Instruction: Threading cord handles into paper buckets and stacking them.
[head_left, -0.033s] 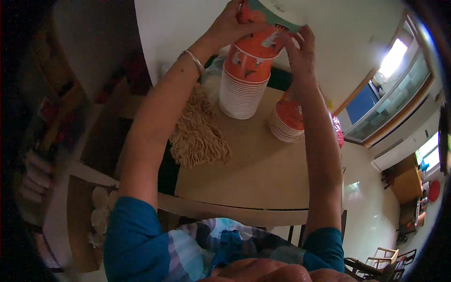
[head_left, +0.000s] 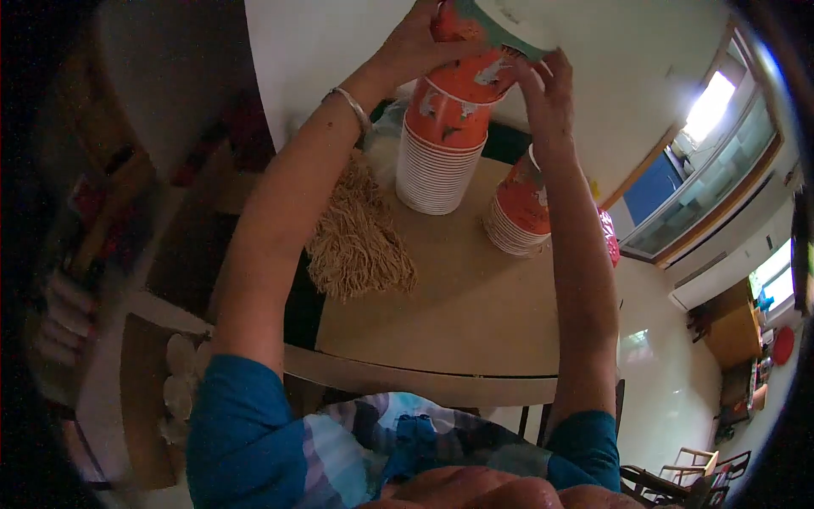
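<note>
High over the table, my left hand and my right hand close around opposite sides of an orange and green paper cup. Its pale base faces up, and its white rim is at the top of a tall stack of upside-down cups. Whether that rim rests on the stack or hangs just above it is hard to tell. Closely packed white rims make up the stack's lower part. Beside my right forearm stands a shorter stack of similar orange cups, partly hidden by that arm.
A bundle of tan stringy yarn lies on the brown tabletop, left of the tall stack. Clear plastic sits behind it. A white wall rises at the back. A pink-red package shows beyond my right forearm.
My right hand and forearm have shifted very slightly to the right, uncovering a little more of the shorter stack. The cup stays between both hands.
</note>
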Demonstrator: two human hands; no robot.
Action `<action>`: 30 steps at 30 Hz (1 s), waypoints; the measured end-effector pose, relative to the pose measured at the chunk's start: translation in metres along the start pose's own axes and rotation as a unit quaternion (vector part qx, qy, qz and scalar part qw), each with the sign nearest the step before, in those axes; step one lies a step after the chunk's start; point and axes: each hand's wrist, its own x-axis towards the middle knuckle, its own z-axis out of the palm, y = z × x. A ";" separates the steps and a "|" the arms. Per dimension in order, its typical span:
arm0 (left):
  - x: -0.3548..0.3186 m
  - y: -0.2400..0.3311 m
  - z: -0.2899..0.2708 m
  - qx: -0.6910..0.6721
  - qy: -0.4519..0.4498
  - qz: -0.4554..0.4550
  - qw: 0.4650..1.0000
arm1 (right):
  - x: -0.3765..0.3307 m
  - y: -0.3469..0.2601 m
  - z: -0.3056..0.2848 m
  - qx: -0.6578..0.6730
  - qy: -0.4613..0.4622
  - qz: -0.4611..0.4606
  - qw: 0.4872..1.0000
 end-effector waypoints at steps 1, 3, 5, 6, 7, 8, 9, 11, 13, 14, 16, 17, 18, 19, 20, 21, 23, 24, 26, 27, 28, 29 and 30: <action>-0.002 0.002 -0.005 -0.017 -0.051 0.044 0.998 | -0.007 -0.023 -0.005 0.035 -0.032 0.039 0.998; -0.008 0.007 0.003 0.118 -0.006 0.145 0.982 | -0.024 -0.051 -0.020 0.059 -0.049 0.062 0.995; -0.020 0.015 0.016 0.245 0.036 0.240 0.939 | -0.041 -0.054 -0.045 0.015 -0.068 0.097 0.993; -0.033 0.022 0.021 0.358 -0.002 0.249 0.900 | -0.047 -0.051 -0.059 0.014 -0.106 0.141 0.984; -0.045 0.033 0.025 0.468 -0.038 0.254 0.846 | -0.050 -0.051 -0.070 0.014 -0.106 0.143 0.984; -0.063 0.031 0.032 0.465 -0.040 0.252 0.848 | -0.062 -0.047 -0.078 0.167 -0.056 0.289 0.941; -0.086 0.022 0.041 0.508 -0.065 0.299 0.806 | -0.076 -0.041 -0.085 0.313 -0.001 0.421 0.851; -0.128 0.001 0.058 0.570 -0.095 0.403 0.710 | -0.126 -0.020 -0.104 0.389 -0.070 0.433 0.810; -0.173 -0.011 0.076 0.585 -0.105 0.453 0.664 | -0.176 -0.014 -0.110 0.381 -0.103 0.481 0.783; -0.200 -0.006 0.085 0.555 -0.170 0.406 0.706 | -0.202 -0.016 -0.106 0.393 -0.096 0.487 0.774; -0.231 -0.003 0.095 0.517 -0.235 0.355 0.743 | -0.251 -0.008 -0.099 0.448 -0.073 0.482 0.750; -0.238 -0.003 0.098 0.487 -0.230 0.368 0.758 | -0.264 -0.011 -0.097 0.449 -0.071 0.484 0.748; -0.244 -0.003 0.100 0.457 -0.225 0.381 0.771 | -0.276 -0.015 -0.094 0.468 -0.035 0.472 0.746; -0.250 0.002 0.102 0.456 -0.228 0.380 0.772 | -0.283 -0.024 -0.090 0.486 0.001 0.460 0.743; -0.255 0.008 0.103 0.446 -0.230 0.345 0.793 | -0.286 -0.032 -0.085 0.487 0.003 0.461 0.741; -0.260 0.012 0.104 0.435 -0.232 0.310 0.813 | -0.287 -0.040 -0.082 0.468 0.009 0.449 0.761; -0.266 0.019 0.104 0.435 -0.208 0.303 0.822 | -0.292 -0.051 -0.080 0.447 0.017 0.436 0.781; -0.269 0.022 0.104 0.436 -0.183 0.295 0.830 | -0.295 -0.049 -0.079 0.435 0.026 0.426 0.793; -0.278 0.014 0.108 0.414 -0.166 0.270 0.853 | -0.298 -0.052 -0.079 0.422 0.029 0.416 0.805; -0.283 0.009 0.110 0.390 -0.150 0.244 0.875 | -0.299 -0.054 -0.079 0.401 0.032 0.406 0.821; -0.287 0.010 0.114 0.392 -0.149 0.243 0.875 | -0.300 -0.055 -0.078 0.380 0.036 0.396 0.835; -0.292 0.012 0.120 0.332 -0.145 0.204 0.909 | -0.304 -0.055 -0.079 0.381 0.035 0.397 0.834; -0.297 0.014 0.125 0.270 -0.140 0.164 0.938 | -0.310 -0.054 -0.081 0.359 0.013 0.364 0.859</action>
